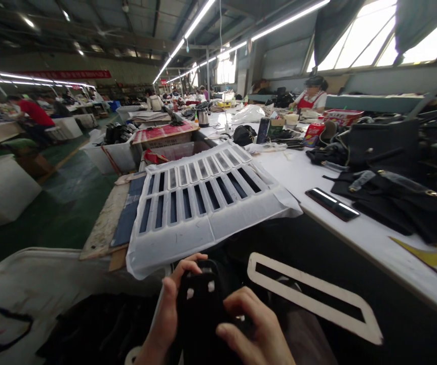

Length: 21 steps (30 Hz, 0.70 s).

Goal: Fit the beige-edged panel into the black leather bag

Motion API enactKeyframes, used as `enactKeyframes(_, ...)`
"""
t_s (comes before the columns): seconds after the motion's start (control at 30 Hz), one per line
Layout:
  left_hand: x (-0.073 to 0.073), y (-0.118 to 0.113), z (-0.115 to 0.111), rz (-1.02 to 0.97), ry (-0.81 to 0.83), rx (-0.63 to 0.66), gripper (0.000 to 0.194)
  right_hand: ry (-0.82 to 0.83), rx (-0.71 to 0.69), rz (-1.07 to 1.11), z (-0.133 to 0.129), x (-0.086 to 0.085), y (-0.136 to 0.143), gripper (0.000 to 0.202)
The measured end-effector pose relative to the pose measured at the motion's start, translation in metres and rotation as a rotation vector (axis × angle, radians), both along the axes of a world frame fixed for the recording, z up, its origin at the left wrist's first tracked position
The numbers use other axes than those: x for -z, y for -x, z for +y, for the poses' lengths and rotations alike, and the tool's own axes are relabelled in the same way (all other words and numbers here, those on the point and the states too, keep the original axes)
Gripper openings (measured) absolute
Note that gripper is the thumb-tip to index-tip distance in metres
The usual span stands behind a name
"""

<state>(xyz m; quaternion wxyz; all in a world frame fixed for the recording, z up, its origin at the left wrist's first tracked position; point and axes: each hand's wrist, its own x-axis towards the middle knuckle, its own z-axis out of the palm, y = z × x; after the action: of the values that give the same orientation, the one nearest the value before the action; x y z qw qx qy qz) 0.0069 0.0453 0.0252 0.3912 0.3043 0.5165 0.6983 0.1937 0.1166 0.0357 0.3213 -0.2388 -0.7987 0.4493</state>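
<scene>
My left hand [168, 304] grips a long black piece [199, 314] with a rounded top end, its fingers curled round the left side and upper end. Two small whitish spots show near that end. At the piece's right edge is my right hand [258, 324], thumb and forefinger bent against it. A small shiny spot shows beside the right fingers; what it is I cannot make out. To the right lies a pale, slotted oblong frame [317, 296] on a dark surface. Beyond my hands, a white sheet [210, 223] bears rows of similar slotted frames.
A phone-like black slab [332, 204] lies on the white table [292, 175], near black bags [396, 197]. A red can [313, 135] stands farther back. At lower left is a white bin [21, 271] with dark material. Other people sit at distant tables.
</scene>
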Motion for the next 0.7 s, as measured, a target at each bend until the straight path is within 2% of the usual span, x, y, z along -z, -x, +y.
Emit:
enactKeyframes(0.1, 0.005, 0.005, -0.004, -0.002, -0.077, 0.080, 0.077, 0.061, 0.041, -0.039, -0.010, 0.021, 0.007, 0.021)
enactKeyframes(0.17, 0.007, 0.009, -0.004, 0.098, -0.061, 0.072, 0.067, 0.072, 0.058, -0.042, -0.018, 0.030, 0.008, 0.020)
enactKeyframes(0.23, 0.007, 0.010, -0.003, 0.200, -0.007, 0.057, 0.050, 0.090, 0.074, -0.036, -0.023, 0.034, 0.009, 0.019)
enactKeyframes(0.3, 0.005, 0.009, -0.002, 0.232, 0.042, 0.021, 0.035, 0.126, 0.082, -0.028, -0.026, 0.035, 0.010, 0.018)
enactKeyframes(0.4, 0.004, 0.006, -0.001, 0.214, 0.080, -0.016, 0.026, 0.194, 0.098, -0.023, -0.028, 0.033, 0.012, 0.018)
enactKeyframes(0.7, 0.002, -0.001, 0.003, 0.147, 0.097, -0.092, 0.027, 0.406, 0.245, 0.027, -0.037, 0.025, 0.022, 0.017)
